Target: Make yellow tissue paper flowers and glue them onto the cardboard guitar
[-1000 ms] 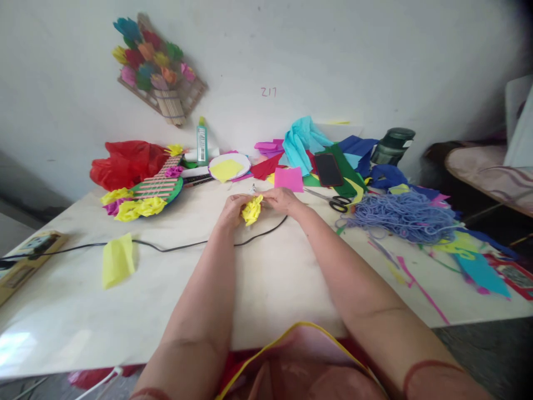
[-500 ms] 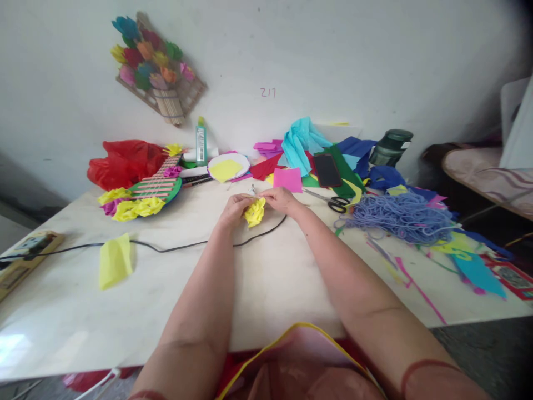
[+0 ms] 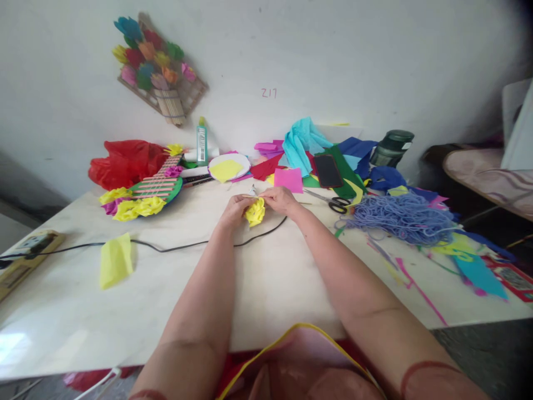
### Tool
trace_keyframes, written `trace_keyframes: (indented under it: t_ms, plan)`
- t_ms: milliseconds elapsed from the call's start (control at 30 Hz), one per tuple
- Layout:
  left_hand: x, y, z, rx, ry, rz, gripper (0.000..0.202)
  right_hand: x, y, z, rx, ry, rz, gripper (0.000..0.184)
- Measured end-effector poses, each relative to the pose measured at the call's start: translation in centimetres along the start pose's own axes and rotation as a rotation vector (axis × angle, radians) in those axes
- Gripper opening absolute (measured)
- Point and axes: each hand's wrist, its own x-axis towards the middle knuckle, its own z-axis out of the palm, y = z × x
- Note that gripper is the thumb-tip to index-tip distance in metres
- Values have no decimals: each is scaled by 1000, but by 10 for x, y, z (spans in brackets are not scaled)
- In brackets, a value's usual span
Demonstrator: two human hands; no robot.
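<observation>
While the left hand [image 3: 234,211] pinches the flower [image 3: 255,213], the right hand [image 3: 281,200] bunches at its far edge, grip unclear; scissors [image 3: 338,205] lie to the flower's right.

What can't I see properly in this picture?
All in the head view:
- Palms of the left hand and right hand: hidden by their own backs.
- Crumpled yellow paper: too small to make out each fold.
- Power strip: cut off by the left edge.
- Bottle: label words too small.
- Jar: base hidden behind blue pieces.
</observation>
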Motion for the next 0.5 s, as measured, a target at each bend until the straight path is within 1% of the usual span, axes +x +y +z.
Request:
trace_keyframes:
  t_ms: [233, 500]
  plan:
    - [1, -2, 1, -28, 25, -12, 14, 2, 5, 4, 82, 36, -32, 24]
    - [0, 2, 3, -42, 41, -14, 13, 3, 11, 5, 275, 56, -25, 18]
